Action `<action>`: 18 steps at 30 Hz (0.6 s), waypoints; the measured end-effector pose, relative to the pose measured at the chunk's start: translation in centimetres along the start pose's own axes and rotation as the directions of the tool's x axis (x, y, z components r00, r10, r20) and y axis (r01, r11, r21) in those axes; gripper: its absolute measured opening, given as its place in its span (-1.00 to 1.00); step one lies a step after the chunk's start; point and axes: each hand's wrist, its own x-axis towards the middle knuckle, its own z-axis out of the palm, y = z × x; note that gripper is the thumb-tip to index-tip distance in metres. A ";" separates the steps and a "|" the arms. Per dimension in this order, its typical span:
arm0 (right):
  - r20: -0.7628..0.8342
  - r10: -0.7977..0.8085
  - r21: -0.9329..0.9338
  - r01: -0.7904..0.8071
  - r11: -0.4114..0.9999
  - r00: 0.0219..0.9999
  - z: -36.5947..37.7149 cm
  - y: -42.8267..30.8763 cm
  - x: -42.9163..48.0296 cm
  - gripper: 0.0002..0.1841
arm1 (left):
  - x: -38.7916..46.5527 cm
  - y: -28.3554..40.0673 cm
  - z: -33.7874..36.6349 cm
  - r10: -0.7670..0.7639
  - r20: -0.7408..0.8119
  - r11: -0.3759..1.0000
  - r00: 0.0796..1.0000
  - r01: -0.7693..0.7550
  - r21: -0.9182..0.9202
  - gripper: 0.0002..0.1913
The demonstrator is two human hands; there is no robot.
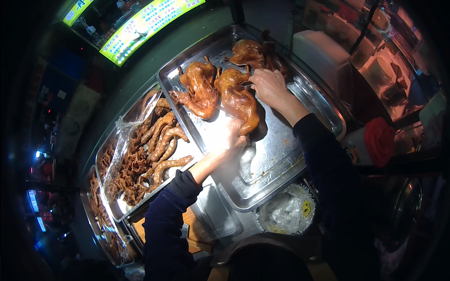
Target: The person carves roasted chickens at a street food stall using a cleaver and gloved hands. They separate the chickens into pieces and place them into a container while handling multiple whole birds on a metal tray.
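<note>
Glossy brown roasted poultry lies in a large metal tray [277, 151]. My left hand [235, 135] is at the lower end of the middle bird [239, 100], its fingers blurred by strong glare, so its hold is unclear. At that bird's upper right, my right hand [269, 84] is closed on a small metal implement [247, 84], only part of which shows; most of it is hidden by the fingers. Another whole bird [199, 87] rests to the left of the middle one. Further poultry [249, 53] lies at the tray's far end.
On the left, a second metal tray [119, 217] holds cooked necks [168, 140] and darker meat pieces under partly drawn plastic film [123, 140]. Below the large tray sit a clear plastic lid [218, 210] and a round container with plastic bags [286, 210]. A red plastic item [379, 141] stands at right.
</note>
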 end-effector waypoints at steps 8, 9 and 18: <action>0.017 0.000 0.033 -0.001 0.999 1.000 0.3 0.2 -0.1 -0.83 | 0.2 0.1 -0.3 0.043 0.043 0.983 0.998 -0.050 0.179 -0.80; 0.016 0.000 0.026 0.000 1.000 1.000 0.3 0.2 -0.1 -0.82 | 0.2 0.2 -0.3 0.093 0.062 0.966 0.994 -0.105 0.238 -0.81; 0.020 0.008 0.062 -0.010 0.998 1.000 0.7 0.1 0.0 -0.83 | 0.0 0.5 -0.3 -0.016 0.076 0.998 0.997 0.011 0.064 -0.82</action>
